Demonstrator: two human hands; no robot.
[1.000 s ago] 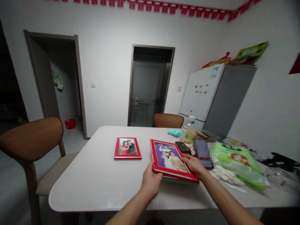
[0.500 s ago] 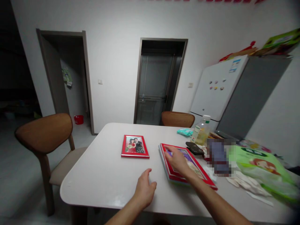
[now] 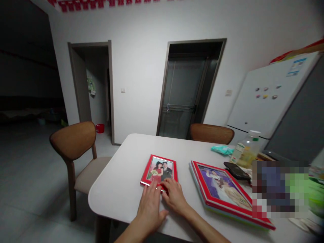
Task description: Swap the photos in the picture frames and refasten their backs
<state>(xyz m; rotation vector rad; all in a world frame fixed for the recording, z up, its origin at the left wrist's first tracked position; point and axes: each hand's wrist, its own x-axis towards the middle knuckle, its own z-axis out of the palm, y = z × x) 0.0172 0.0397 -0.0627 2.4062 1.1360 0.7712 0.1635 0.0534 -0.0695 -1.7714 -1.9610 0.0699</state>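
A small red picture frame [image 3: 146, 176] lies flat on the white table [image 3: 121, 175], with a photo of two people in it. My left hand [image 3: 150, 206] rests at its near edge, fingers stretched out and thumb held apart. Beside it, my right hand [image 3: 175, 195] touches the near right corner with slightly bent fingers. Neither hand is wrapped round the frame, though the fingers cover part of its near edge. To the right is a larger red picture frame [image 3: 206, 192] with a purple-toned photo, lying on top of other flat pieces.
Behind the larger frame are a dark phone-like object [image 3: 236, 171], a clear bottle [image 3: 245, 152] with yellowish liquid and a teal crumpled packet [image 3: 222, 150]. Blurred-out items crowd the table's right end. A wooden chair [image 3: 73, 140] stands left, another chair [image 3: 212, 133] at the far side.
My right hand has left the larger frame and moved left to the small frame. My left hand has come forward to the small frame's near edge. The view has turned left.
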